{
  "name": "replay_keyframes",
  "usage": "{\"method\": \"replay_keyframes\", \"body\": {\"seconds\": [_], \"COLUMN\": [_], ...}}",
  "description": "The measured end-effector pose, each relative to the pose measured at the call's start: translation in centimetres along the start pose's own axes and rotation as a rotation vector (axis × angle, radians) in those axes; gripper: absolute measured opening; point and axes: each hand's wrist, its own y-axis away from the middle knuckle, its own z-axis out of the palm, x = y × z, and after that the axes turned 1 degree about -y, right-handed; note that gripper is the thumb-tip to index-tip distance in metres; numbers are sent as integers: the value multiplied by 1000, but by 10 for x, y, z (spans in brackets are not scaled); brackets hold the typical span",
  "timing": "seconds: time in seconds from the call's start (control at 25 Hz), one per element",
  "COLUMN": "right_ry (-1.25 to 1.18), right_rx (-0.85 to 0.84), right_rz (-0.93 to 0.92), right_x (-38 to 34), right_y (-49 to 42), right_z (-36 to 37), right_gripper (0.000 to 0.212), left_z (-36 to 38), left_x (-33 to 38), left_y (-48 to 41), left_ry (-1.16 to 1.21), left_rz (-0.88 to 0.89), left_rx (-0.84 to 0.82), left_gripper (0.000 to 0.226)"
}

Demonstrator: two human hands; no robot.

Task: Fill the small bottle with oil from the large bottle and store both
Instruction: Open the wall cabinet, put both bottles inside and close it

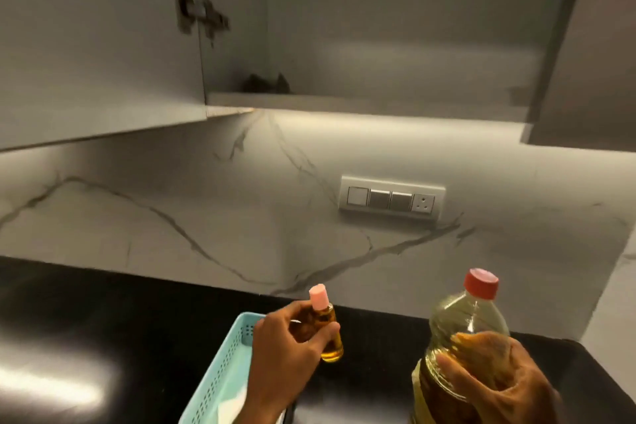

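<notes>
My left hand (285, 351) grips the small bottle (331, 337), clear with amber oil and a pink cap, held upright above the black counter. My right hand (499, 385) holds the large bottle (464, 323) round its body; it has yellow oil inside and a red cap, and is lifted at the lower right. Both caps are on. Fingers hide part of each bottle.
A light blue perforated basket (220, 379) sits on the black counter (103, 320) under my left hand. Overhead is an open grey wall cabinet (378, 45) with its door (96, 45) swung left and a shelf edge (344, 107). A switch panel (391, 198) is on the marble wall.
</notes>
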Motion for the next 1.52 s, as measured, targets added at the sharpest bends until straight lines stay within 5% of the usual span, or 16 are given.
{"method": "replay_keyframes", "body": {"seconds": [0.32,0.52,0.64,1.0,1.28,1.52], "right_ry": [-26,-153,-177,-218,-112,-17], "right_rx": [-63,-87,-4,153,282,221], "right_rz": [-435,-647,-707,-604,-553,-502], "right_x": [-196,-311,-366,-431,-448,-446], "right_y": [55,14,-26,-155,-276,-340], "right_z": [-20,-27,-13,50,123,159], "right_gripper": [53,48,62,47,68,72], "left_z": [-137,-155,-144,-108,-78,-56], "left_x": [166,251,285,285,257,235], "left_y": [-7,-52,-97,-267,-384,-443], "left_ry": [-1,84,0,-274,-452,-500], "left_rz": [233,300,278,223,197,206], "left_rx": [-51,-11,69,206,166,96], "left_gripper": [23,26,25,39,46,38]}}
